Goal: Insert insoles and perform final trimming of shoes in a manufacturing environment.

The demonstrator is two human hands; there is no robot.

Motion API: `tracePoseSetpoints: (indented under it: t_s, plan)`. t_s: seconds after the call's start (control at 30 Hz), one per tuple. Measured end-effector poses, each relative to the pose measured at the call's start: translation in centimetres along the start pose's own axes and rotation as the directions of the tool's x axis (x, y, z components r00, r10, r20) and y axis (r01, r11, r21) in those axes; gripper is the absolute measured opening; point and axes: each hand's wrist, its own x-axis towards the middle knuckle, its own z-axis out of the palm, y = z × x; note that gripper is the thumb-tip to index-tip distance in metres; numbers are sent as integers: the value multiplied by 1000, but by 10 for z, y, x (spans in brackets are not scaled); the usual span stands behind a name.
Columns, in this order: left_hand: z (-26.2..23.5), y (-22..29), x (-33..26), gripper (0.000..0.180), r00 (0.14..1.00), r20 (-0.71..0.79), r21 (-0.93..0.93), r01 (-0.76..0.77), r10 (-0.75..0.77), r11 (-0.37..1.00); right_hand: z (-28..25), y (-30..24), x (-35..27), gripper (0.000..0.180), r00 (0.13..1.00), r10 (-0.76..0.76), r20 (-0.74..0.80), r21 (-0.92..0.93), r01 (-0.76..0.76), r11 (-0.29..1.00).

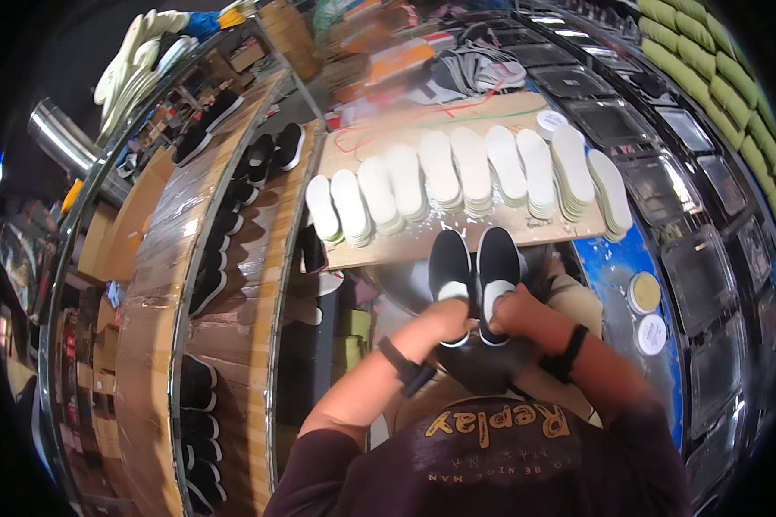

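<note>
Left hand (447, 320) is closed on the heel end of the left black shoe (449, 269), fingers curled over its opening at centre frame. Right hand (510, 312) is likewise clamped on the heel end of the right black shoe (498, 274), fingertips pressed into the white insole showing inside. The two shoes lie side by side, touching, toes pointing toward the top of the frame, just below the near edge of a wooden board (405, 246). A dark band sits on each wrist. On the board, a row of stacked white insoles (457, 177) runs from centre left to upper right, the piles just beside one another. Two round lidded tins (645, 293) rest on a blue surface at right of the hands. At left of frame, long wooden shelves (159, 258) curve from top to bottom, carrying rows of finished black shoes (224, 228). Green rolled bundles (707, 60) line the upper right corner.
</note>
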Motion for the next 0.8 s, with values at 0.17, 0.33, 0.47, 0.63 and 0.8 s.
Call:
tracePoseSetpoints:
  t_s: [0.17,0.33,0.47,0.63,0.8]
  plan:
    - [47,30,4,33,990,142,194,-5,-23,981,-42,-10,-17,11,888,302,-346,334,-184,924]
    - [58,14,-31,33,956,-250,193,-107,154,975,-69,-15,-59,10,794,499,-347,470,-314,825]
    - [11,-5,-112,41,760,-565,182,-266,322,947,-63,9,-111,10,743,624,-242,416,-502,758]
    - [-73,-63,-183,34,660,-750,187,275,-43,943,-30,18,-155,11,651,743,-155,339,-671,659]
    - [-135,-193,-218,36,421,-901,233,674,-106,701,-30,7,-140,16,559,824,-86,318,-769,555]
